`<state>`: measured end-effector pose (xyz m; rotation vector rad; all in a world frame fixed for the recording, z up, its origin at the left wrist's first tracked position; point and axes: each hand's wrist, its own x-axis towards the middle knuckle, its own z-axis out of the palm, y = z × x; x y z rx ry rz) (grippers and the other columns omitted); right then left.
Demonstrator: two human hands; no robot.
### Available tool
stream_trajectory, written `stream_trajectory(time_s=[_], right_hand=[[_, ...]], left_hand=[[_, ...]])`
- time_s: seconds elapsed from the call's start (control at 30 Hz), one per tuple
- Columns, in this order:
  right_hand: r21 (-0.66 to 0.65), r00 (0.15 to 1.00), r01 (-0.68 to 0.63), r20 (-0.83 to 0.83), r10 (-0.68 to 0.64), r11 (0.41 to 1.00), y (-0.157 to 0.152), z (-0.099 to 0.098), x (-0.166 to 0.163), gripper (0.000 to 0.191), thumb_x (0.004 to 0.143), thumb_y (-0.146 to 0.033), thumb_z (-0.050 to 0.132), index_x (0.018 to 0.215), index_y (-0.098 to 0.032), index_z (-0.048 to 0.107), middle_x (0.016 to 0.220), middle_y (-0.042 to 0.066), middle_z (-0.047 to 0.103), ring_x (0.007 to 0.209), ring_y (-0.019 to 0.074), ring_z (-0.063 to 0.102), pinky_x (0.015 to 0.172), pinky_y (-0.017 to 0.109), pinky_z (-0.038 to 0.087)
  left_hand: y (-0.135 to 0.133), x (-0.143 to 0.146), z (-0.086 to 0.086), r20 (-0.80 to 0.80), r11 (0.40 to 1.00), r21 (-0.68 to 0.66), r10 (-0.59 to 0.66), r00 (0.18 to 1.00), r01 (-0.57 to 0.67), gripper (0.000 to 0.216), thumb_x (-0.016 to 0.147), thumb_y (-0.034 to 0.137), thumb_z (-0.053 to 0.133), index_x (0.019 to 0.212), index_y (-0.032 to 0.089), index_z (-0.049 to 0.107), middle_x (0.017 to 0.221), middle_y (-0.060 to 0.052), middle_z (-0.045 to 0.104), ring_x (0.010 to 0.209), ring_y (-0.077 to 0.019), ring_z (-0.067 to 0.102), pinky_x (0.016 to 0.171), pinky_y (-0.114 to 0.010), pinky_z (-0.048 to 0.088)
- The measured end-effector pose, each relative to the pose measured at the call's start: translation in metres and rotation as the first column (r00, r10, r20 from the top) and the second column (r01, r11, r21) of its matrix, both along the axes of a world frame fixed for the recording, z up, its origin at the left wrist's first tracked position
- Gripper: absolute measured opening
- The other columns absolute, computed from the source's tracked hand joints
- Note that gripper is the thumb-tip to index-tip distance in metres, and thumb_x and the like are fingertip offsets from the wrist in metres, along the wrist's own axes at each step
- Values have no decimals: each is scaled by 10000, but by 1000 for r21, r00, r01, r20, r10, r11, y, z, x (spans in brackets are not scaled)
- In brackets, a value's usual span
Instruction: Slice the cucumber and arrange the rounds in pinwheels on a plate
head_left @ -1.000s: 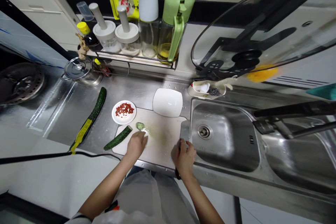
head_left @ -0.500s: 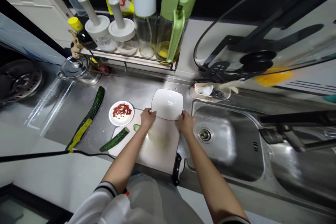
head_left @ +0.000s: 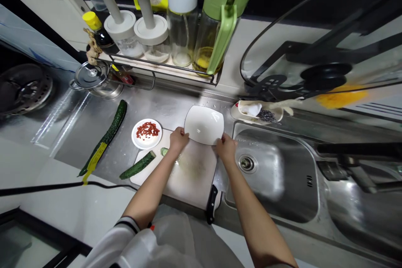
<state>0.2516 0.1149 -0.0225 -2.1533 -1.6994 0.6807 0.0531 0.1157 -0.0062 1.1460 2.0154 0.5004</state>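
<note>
My left hand grips the left edge of a square white plate, and my right hand grips its right front edge. The plate rests at the far end of a white cutting board. A cut cucumber piece and a cucumber slice lie at the board's left end. A black-handled knife lies along the board's right edge. A small round dish of red berries sits just left of my left hand.
A whole cucumber with a yellow label lies on the steel counter at left. The sink is to the right. A rack with oil bottles and shakers stands behind. A small lidded pot and a black cable are at left.
My hands left the board and the knife, reached forward and took hold of the white plate's two sides. The knife now lies alone on the board's right edge.
</note>
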Motion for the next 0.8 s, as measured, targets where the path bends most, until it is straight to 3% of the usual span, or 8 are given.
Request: stream_trajectory(time_s=[0.23,0.5,0.8], right_hand=[[-42,996,-54,71,57,998,-59,18,-9,240,774,-226,371,873,-151,577,768,56,571,821,193,436,782,300,290],[-186,971,-70,211,109,980,-125,23,-22,227,847,-283,442,988,-151,561,932,97,593,1040,275,394,721,310,304],[-230,929,-76,338,153,970,-146,24,-29,360,861,-335,469,1147,-121,509,1054,137,587,1116,315,382,772,376,327]], left_hand=[[-53,-17,-1,-8,1000,27,4,1000,-4,153,714,245,557,658,206,420,588,63,489,553,-92,461,596,-205,348],[-127,-31,-10,153,998,46,24,988,-31,217,717,291,544,646,211,355,518,82,390,492,-88,419,539,-196,322],[-151,-30,-17,267,998,28,39,963,-48,196,716,295,536,678,218,360,527,85,395,477,-86,413,533,-195,334]])
